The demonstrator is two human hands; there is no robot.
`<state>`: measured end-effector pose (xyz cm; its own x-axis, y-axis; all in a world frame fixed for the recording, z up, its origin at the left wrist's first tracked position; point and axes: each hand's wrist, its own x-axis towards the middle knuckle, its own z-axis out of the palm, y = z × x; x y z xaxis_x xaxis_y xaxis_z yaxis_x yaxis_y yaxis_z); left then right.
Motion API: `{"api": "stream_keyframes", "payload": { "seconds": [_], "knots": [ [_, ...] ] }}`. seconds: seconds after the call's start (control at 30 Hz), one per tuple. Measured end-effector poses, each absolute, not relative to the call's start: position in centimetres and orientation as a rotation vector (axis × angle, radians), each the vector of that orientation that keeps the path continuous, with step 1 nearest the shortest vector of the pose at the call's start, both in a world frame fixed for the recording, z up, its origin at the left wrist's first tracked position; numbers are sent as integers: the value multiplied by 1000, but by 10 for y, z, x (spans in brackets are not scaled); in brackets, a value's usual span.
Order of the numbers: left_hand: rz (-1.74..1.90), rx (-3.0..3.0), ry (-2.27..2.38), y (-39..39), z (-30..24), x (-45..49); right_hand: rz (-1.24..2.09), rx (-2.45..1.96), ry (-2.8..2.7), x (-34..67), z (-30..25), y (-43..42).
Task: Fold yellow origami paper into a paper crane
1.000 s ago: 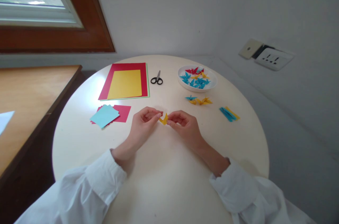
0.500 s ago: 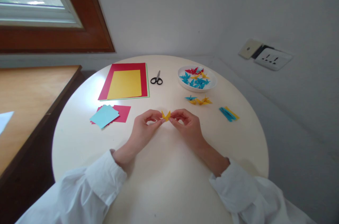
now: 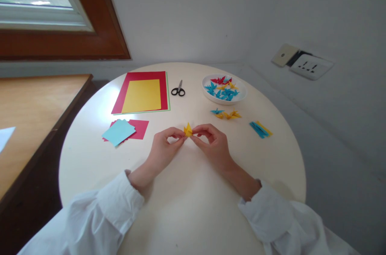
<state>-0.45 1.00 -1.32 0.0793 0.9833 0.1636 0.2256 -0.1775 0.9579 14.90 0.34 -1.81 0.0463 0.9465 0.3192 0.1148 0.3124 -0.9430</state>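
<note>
A small folded yellow paper figure [image 3: 187,129] is pinched between both hands just above the round cream table [image 3: 181,206]. My left hand [image 3: 163,148] grips its left side with thumb and forefinger, the other fingers curled. My right hand [image 3: 211,142] pinches its right side the same way. Both wrists rest on the tabletop near the middle.
A white plate [image 3: 224,96] of folded blue, red and yellow figures stands at the back right, with a few loose figures [image 3: 226,114] in front. Paper strips [image 3: 260,129] lie right; scissors [image 3: 178,90], large sheets [image 3: 141,93] and small squares [image 3: 125,130] lie left. A wooden ledge [image 3: 33,114] adjoins.
The yellow figure has been turned and lifted slightly between the fingertips; both hands shifted a little towards the back of the table and stay pinched on it.
</note>
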Motion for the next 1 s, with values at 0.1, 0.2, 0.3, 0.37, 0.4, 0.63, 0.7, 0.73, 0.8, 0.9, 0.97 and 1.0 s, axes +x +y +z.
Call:
{"api": "stream_keyframes", "payload": {
  "seconds": [0.1, 0.2, 0.3, 0.37, 0.4, 0.63, 0.7, 0.73, 0.8, 0.9, 0.97, 1.0],
  "knots": [
    [1197, 1554, 1230, 11, -15, -5, 894, -1051, -1352, 148, -19, 4],
    [1237, 1563, 1209, 11, -17, -5, 912, -1035, -1339, 148, -20, 4],
    [1256, 1555, 1188, 11, -17, -4, 926, -1031, -1334, 148, -21, 4],
    [1248, 1548, 1179, 10, -16, -4, 933, -1034, -1332, 148, -20, 4],
    [1243, 1545, 1176, 10, -16, -4, 936, -1035, -1329, 148, -20, 5],
    [1214, 1584, 1168, 10, -16, -4, 973, -1027, -1284, 148, -20, 6],
    [1218, 1600, 1163, 11, -16, -4, 990, -1029, -1269, 148, -21, 6],
    [1220, 1602, 1161, 11, -16, -4, 996, -1031, -1266, 148, -21, 6],
    [1225, 1593, 1159, 11, -16, -5, 1003, -1039, -1265, 147, -22, 6],
    [1226, 1570, 1147, 12, -17, -5, 1009, -1040, -1276, 148, -22, 6],
    [1249, 1574, 1126, 13, -19, -5, 1009, -1033, -1283, 148, -22, 6],
    [1283, 1580, 1112, 14, -20, -5, 1008, -1030, -1286, 148, -22, 6]
  ]
}}
